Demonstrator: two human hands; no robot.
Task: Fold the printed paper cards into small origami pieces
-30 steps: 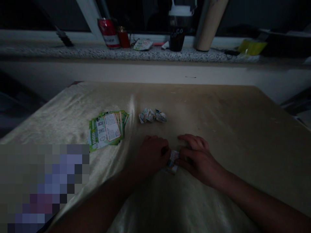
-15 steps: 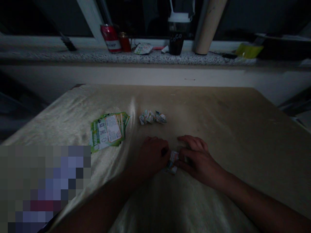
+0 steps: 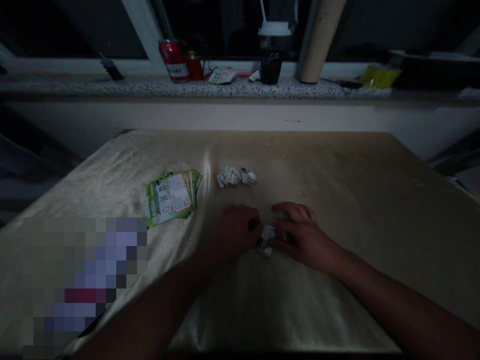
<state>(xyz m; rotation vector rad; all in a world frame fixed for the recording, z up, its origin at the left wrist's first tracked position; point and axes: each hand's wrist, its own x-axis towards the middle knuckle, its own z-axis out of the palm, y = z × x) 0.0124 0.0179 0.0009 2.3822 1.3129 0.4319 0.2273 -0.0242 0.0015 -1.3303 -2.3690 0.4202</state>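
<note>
Between my hands, low on the cloth-covered table, is a small folded piece of printed paper (image 3: 266,242). My left hand (image 3: 240,227) is curled, with thumb and forefinger pinching the paper's left side. From the right, the thumb and forefinger of my right hand (image 3: 300,231) pinch its other edge, while the remaining fingers stretch forward over the cloth. Just beyond my hands lie crumpled or folded printed papers (image 3: 229,176), and a similar one (image 3: 248,176) touches or nearly touches them. A fanned stack of green and white leaflets (image 3: 170,196) lies to the left.
A blurred-out patch (image 3: 93,270) covers the lower left. Along the granite windowsill (image 3: 142,89) stand a red can (image 3: 174,62), an orange-red lighter-like object (image 3: 194,66), a lidded CoCo cup (image 3: 271,60) and a cardboard tube (image 3: 320,42). A yellow packet (image 3: 380,76) lies farther right.
The view has shifted slightly, so the table things sit a little higher in the picture. Both hands keep their pinch on the folded paper, with hardly any other movement.
</note>
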